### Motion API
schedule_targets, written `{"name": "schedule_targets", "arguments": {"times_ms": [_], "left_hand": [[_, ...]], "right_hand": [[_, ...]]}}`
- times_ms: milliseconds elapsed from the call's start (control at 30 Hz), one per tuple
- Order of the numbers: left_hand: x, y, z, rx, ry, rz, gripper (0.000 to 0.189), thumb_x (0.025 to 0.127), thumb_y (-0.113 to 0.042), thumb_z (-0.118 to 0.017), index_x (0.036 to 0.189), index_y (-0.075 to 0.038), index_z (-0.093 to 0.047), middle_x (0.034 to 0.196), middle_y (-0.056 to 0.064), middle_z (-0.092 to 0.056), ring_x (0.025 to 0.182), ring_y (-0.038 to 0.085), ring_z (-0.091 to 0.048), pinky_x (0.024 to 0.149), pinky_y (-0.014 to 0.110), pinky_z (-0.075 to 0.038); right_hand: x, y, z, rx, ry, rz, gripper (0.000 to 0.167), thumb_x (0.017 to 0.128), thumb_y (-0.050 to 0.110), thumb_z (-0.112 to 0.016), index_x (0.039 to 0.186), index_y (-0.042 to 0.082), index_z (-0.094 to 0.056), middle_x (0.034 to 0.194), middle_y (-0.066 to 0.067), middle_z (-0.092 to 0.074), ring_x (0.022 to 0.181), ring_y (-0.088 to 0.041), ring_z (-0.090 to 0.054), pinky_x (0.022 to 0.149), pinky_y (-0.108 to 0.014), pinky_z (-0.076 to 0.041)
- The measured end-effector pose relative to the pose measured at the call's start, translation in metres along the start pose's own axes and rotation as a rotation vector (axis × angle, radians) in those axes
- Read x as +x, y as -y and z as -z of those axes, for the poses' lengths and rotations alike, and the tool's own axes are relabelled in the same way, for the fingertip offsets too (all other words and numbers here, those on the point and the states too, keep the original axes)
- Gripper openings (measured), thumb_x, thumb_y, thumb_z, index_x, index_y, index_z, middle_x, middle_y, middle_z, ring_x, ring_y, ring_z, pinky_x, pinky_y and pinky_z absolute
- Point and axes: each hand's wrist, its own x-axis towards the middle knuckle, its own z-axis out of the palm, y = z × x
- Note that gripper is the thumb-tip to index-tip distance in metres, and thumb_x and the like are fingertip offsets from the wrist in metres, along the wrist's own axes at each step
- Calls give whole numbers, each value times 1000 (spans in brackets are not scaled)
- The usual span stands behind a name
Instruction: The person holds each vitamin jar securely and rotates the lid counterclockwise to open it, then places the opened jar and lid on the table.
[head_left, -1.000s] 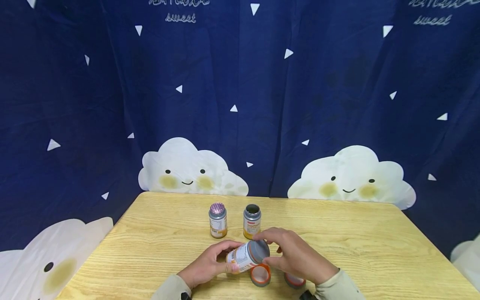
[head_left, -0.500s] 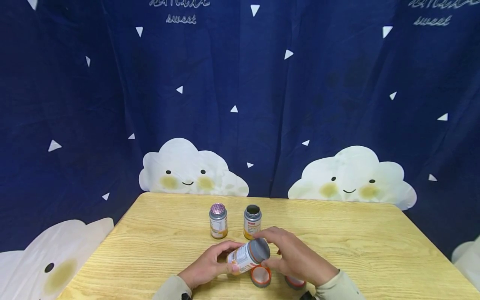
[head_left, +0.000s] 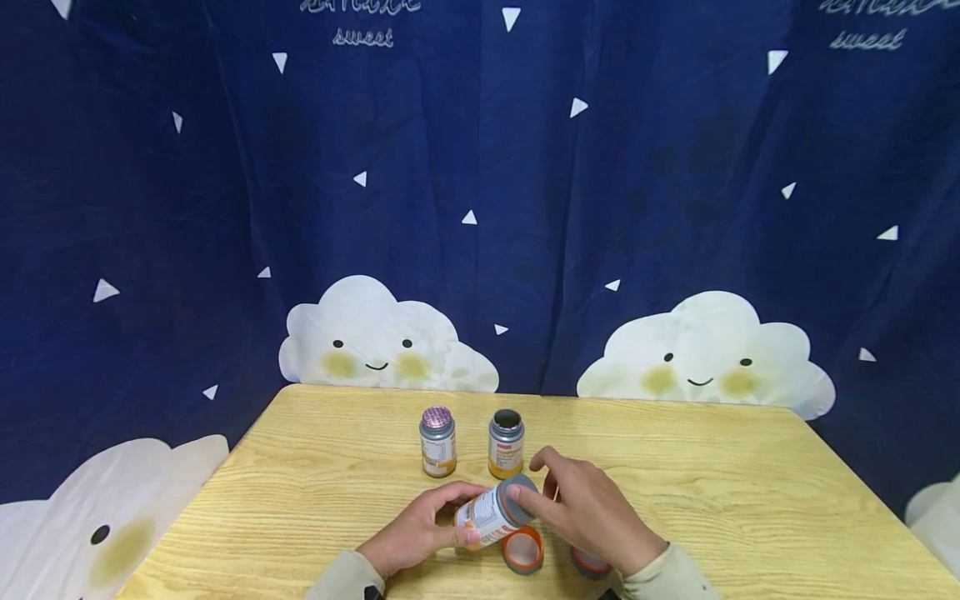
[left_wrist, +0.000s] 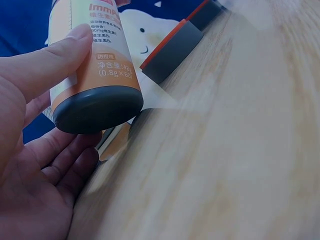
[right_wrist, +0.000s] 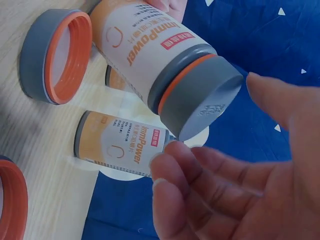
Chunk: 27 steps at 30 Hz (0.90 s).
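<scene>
My left hand (head_left: 411, 529) grips a white-and-orange supplement bottle (head_left: 482, 521) labelled ImmPower, tilted with its top to the right. In the left wrist view, the thumb presses on the label, and the dark base of the bottle (left_wrist: 100, 110) faces the camera. A grey cap (right_wrist: 202, 97) with an orange ring sits on the bottle's neck. By that cap is my right hand (head_left: 592, 508), its thumb at the cap's edge and its loosely bent fingers apart from it. Two loose caps (head_left: 523, 567) (head_left: 590, 567) lie inside up on the table below the hands.
Behind the hands two similar bottles stand upright. The left bottle (head_left: 437, 450) has a pinkish seal over its mouth; the right bottle (head_left: 506, 450) has a dark open mouth. The wooden table (head_left: 712, 483) ends at a dark blue curtain (head_left: 525, 167) with clouds.
My right hand's fingers have come away from the cap and its thumb has shifted across the cap's top. The left hand and bottle have hardly moved.
</scene>
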Motion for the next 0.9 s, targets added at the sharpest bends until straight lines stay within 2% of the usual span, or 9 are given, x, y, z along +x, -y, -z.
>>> {"name": "schedule_targets", "arguments": {"times_ms": [167,300,600,900], "left_hand": [[0,-2,0,8,0,8,42,93,-23,-66,133,-24,-54,125,-1,-59,108,17,-56,93,27,-42],[0,-2,0,6,0,-1,43,92,-22,-66,134,-23,-54,126,-1,-59,109,17,-56,93,27,-42],[-1,-3,0,12,-2,13,42,93,-23,-66,133,-25,-55,125,-2,-59,108,16,-55,93,27,-41],[0,-1,0,5,0,-4,43,93,-22,-65,134,-22,-55,125,0,-59,108,17,-56,92,27,-42]], "right_hand": [[-1,1,-2,-18,-1,-67,47,86,61,-60,99,16,-59,60,14,-47,50,-2,-41,48,-22,-36],[0,1,-2,-8,24,-84,48,86,62,-60,100,15,-58,60,12,-48,49,-3,-41,47,-22,-36],[1,3,-1,49,62,-49,52,88,58,-59,105,9,-60,59,13,-50,49,-2,-43,46,-23,-37],[1,2,-1,74,64,-17,48,89,56,-59,103,11,-59,58,12,-49,49,-1,-42,46,-22,-37]]}}
